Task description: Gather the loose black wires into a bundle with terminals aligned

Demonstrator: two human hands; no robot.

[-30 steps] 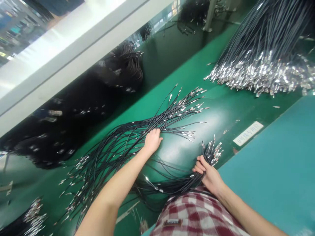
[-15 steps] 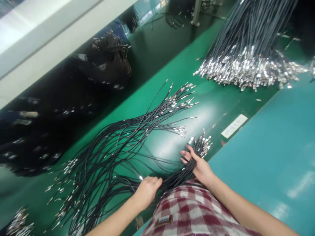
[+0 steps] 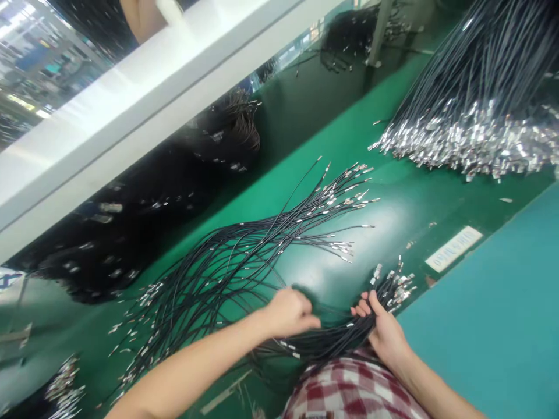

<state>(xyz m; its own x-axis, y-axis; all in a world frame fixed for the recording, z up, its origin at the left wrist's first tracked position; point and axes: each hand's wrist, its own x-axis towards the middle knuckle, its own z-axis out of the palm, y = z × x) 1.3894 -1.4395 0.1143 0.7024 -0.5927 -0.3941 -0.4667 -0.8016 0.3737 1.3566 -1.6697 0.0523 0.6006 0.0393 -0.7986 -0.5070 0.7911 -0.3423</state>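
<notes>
My right hand point(image 3: 382, 326) is wrapped round a bundle of thin black cables point(image 3: 336, 343) near their silvery metal ends point(image 3: 402, 288), with the fingertips showing on the far side. Further left, my left hand point(image 3: 292, 314) is curled over the same bundle, thumb pointing right; its palm and the cables beneath it are mostly hidden. A few pale cable ends show just below that hand. Beyond both hands, a looser spread of black cables point(image 3: 218, 238) lies on the green table point(image 3: 393, 209), its metal tips fanned out at either end.
A thick pile of cables with shiny ends point(image 3: 471, 139) lies at the far right. A white label strip point(image 3: 454, 249) is stuck near the blue-green surface point(image 3: 489, 326). A pale shelf beam point(image 3: 144, 110) crosses above dark cable heaps point(image 3: 144, 192). Another cable bunch point(image 3: 65, 384) sits lower left.
My left hand has moved right along the bundle, closer to my right hand. My right hand still holds the bundle. The view has shifted, so the scene sits further right and lower.
</notes>
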